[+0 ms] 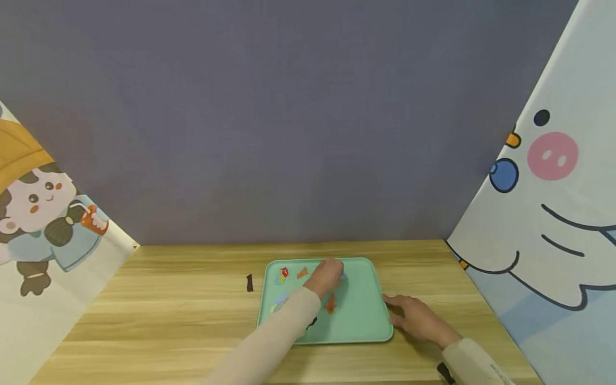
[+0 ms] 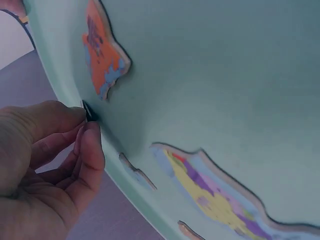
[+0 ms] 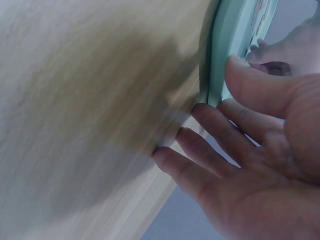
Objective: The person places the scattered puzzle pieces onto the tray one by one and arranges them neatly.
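My left hand (image 1: pixel 327 277) reaches across a mint-green tray (image 1: pixel 362 321) to its far side. In the left wrist view its thumb and fingertips pinch a small dark-edged flat piece (image 2: pixel 89 111) close to the tray's wall. Near it lies an orange-and-blue piece (image 2: pixel 104 55), with a yellow-and-purple piece (image 2: pixel 212 197) farther along. Fingers of my right hand (image 1: pixel 416 316) extend toward the tray's right edge. Seen from the right wrist, the thumb (image 3: pixel 250 82) is at the rim, and the other fingertips are by the wooden tabletop (image 3: pixel 100 100).
Several cut-out pieces lie in the tray's left part, among them a red-and-yellow one (image 1: pixel 283 274) and a small orange one (image 1: pixel 302 272). A dark strip (image 1: pixel 249 283) sits on the table left of the tray. Another dark object (image 1: pixel 445 372) is beside the right sleeve.
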### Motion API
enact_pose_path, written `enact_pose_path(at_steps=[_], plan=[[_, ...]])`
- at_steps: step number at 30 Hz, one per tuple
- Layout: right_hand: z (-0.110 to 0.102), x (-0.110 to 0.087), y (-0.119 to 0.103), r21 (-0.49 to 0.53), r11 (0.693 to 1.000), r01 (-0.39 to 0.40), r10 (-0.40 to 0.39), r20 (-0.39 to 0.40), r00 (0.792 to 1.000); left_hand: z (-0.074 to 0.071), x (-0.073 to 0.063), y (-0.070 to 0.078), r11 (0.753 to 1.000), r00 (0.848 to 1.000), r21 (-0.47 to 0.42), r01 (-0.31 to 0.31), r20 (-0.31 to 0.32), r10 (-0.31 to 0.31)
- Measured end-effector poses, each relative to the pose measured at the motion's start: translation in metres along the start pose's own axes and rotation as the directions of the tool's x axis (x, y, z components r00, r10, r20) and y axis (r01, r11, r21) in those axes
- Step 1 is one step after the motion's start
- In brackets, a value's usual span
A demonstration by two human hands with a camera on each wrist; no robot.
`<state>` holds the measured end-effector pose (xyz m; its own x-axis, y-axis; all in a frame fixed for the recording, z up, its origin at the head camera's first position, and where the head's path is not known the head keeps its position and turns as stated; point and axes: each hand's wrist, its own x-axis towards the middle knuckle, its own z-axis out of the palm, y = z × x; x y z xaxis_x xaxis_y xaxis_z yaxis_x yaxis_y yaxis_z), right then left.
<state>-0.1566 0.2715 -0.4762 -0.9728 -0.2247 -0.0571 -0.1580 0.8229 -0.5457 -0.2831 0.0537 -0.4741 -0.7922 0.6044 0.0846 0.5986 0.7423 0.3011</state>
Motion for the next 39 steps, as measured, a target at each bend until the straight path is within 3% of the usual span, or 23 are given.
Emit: enact_pose_path(at_steps=[5,9,15,20,22,26,34,37,39], plan=[[0.000,-0.001,-0.002,0.017,1.000,-0.009,0.009,0.004,1.000,0.008,0.011,0.006,0.999,0.998,0.003,0.050,-0.027,-0.050],[0.000,-0.002,-0.002,0.013,1.000,-0.009,0.009,-0.001,1.000,0.012,0.017,0.009,0.998,0.997,0.035,0.050,-0.059,-0.048],[0.002,0.001,-0.003,0.021,1.000,0.002,-0.002,0.003,1.000,0.010,0.013,0.010,0.992,0.996,0.115,0.052,-0.084,-0.042],[0.003,0.001,-0.002,0.013,1.000,-0.011,0.011,-0.004,1.000,-0.001,0.002,0.005,0.997,0.996,0.025,0.074,-0.060,-0.072],[0.003,0.001,0.000,0.010,1.000,-0.014,0.014,-0.008,1.000,-0.010,-0.005,-0.003,0.996,0.995,-0.048,0.081,-0.048,-0.084],[0.004,0.001,0.002,0.005,1.000,-0.017,0.017,-0.015,1.000,-0.029,-0.018,-0.022,0.990,0.993,-0.105,0.099,-0.058,-0.106],[0.003,0.000,0.001,0.005,1.000,0.006,-0.006,-0.012,1.000,-0.058,-0.052,-0.075,0.987,0.981,-0.065,0.147,-0.118,-0.154],[0.002,0.000,0.000,0.001,1.000,0.026,-0.026,-0.015,1.000,-0.066,-0.067,-0.100,0.981,0.969,-0.044,0.189,-0.154,-0.194],[0.002,0.000,0.000,-0.004,0.999,0.035,-0.035,-0.015,0.999,-0.068,-0.080,-0.117,0.967,0.955,-0.076,0.245,-0.152,-0.254]])
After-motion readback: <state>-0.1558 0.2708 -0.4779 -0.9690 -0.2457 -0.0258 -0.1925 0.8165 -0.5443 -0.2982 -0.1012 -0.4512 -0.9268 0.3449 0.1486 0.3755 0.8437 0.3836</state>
